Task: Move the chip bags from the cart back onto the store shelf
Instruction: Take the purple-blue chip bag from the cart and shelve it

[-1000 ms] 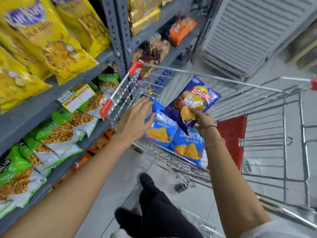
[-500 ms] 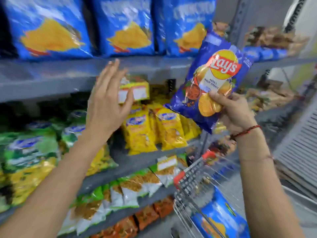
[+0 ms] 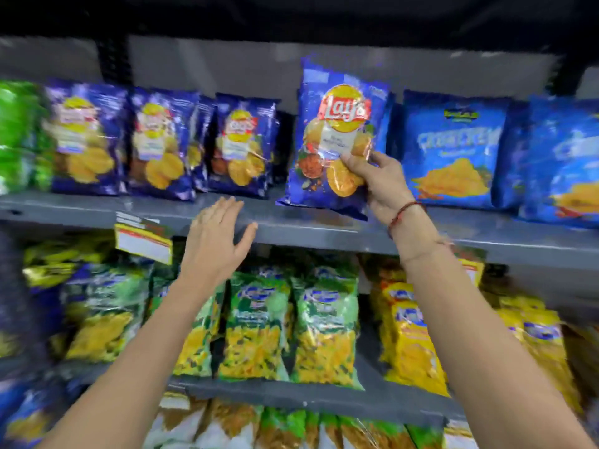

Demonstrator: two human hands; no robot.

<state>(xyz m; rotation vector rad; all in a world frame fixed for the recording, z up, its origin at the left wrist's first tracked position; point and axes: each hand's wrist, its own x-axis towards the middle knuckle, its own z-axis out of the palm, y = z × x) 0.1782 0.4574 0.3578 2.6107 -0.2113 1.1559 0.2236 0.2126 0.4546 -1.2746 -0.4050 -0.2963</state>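
The right hand (image 3: 381, 181) pinches a blue Lay's bag (image 3: 334, 137) at its lower right corner, thumb across the front of the pack and the other fingers tucked out of sight behind it; the bag stands almost upright, leaning a little to the left, its bottom edge at the front lip of the grey upper shelf (image 3: 324, 226); whether that edge rests on the shelf or hangs just above it cannot be told. The bag sits up and to the left of the hand, so the palm and wrist lie below and to the right of the pack; a red thread bracelet (image 3: 403, 213) circles that wrist.

The left hand (image 3: 215, 241) is empty, fingers spread and thumb held out to the right; its fingertips lie over the front edge of the same shelf, left of the held bag and well apart from it; contact with the shelf is not clear.

To the left of the held bag stands a row of matching Lay's bags (image 3: 162, 144), blurred by motion; to the right stand lighter blue snack bags (image 3: 453, 150), their lettering smeared and unreadable. A yellow and white price tag (image 3: 144, 238) hangs from the shelf edge left of the empty hand; its print is illegible. Below are green packets (image 3: 256, 325) and yellow packets (image 3: 411, 338), partly covered by both forearms; the far left and right of the view are soft and cut off by the frame.
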